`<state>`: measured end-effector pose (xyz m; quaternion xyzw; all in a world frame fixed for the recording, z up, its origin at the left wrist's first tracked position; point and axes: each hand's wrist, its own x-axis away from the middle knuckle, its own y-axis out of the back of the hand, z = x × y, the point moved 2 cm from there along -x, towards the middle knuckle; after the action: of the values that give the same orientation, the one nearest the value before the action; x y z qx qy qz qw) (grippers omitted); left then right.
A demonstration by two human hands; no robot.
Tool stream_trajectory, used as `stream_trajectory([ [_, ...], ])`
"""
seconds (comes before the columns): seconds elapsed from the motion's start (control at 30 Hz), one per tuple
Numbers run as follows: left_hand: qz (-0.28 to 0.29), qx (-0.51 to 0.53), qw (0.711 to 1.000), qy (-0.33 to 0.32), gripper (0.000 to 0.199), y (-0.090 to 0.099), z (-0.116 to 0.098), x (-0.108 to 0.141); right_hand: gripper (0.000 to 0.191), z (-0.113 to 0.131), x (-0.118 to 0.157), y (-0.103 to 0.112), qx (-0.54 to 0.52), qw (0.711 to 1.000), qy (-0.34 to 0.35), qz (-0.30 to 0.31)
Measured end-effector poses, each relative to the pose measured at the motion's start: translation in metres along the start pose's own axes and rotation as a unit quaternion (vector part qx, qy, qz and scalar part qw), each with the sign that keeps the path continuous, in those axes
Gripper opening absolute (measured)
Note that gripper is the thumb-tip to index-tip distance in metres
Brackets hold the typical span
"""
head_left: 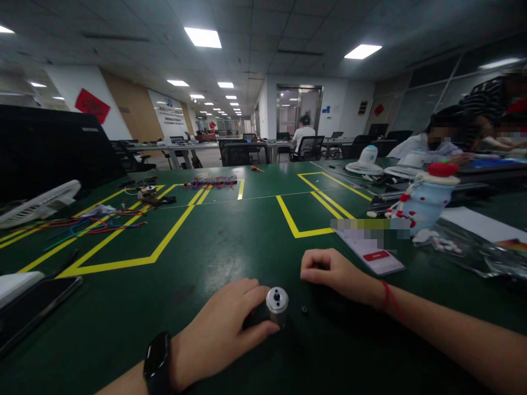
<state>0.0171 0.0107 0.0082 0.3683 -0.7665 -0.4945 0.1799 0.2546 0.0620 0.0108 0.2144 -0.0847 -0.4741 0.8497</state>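
My left hand (230,323) is wrapped round the side of a small silver cylindrical motor (277,307), thumb in front and fingers behind. The motor stands upright on the green table, and its top face shows a dark centre and small holes. Just right of it lies a tiny black part (304,310), apart from both hands. My right hand (329,271) rests on the table beyond that part, its fingers curled in and the thumb against them. Whatever it may pinch is hidden.
A phone (37,307) lies at left, with loose wires (102,219) beyond. On the right are a card (370,252), a pale blue cup (430,203) and plastic bags (489,258). A screwdriver (257,169) lies at the far edge. People sit at the right and farther back.
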Motion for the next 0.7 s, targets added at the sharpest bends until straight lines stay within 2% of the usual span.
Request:
stream_trajectory([
  [0.07,0.002,-0.003,1.000,-0.001,0.017,0.000,0.000,0.000,0.017,0.008,0.004,-0.003,0.100,0.990,0.060,0.079],
  [0.13,0.002,-0.007,1.000,-0.002,0.019,-0.001,0.000,0.000,0.016,0.013,0.007,-0.005,0.182,0.971,0.109,0.111],
  [0.23,0.000,-0.008,1.000,-0.004,0.019,-0.001,0.001,0.000,0.012,0.017,0.006,-0.008,0.176,0.975,0.112,0.073],
  [0.3,-0.002,-0.010,1.000,-0.005,0.020,-0.001,0.001,-0.001,0.012,0.022,0.004,-0.012,0.119,0.988,0.102,0.008],
  [0.4,-0.007,-0.009,1.000,-0.009,0.019,-0.002,0.003,0.000,0.011,0.036,0.003,-0.022,0.085,0.985,0.131,-0.069],
  [0.53,-0.013,-0.004,1.000,-0.008,0.018,-0.003,0.004,0.000,0.007,0.052,0.004,-0.033,0.130,0.972,0.190,-0.056],
  [0.7,-0.014,-0.007,1.000,-0.010,0.019,-0.003,0.003,0.001,0.010,0.056,0.006,-0.033,0.176,0.961,0.212,-0.030],
])
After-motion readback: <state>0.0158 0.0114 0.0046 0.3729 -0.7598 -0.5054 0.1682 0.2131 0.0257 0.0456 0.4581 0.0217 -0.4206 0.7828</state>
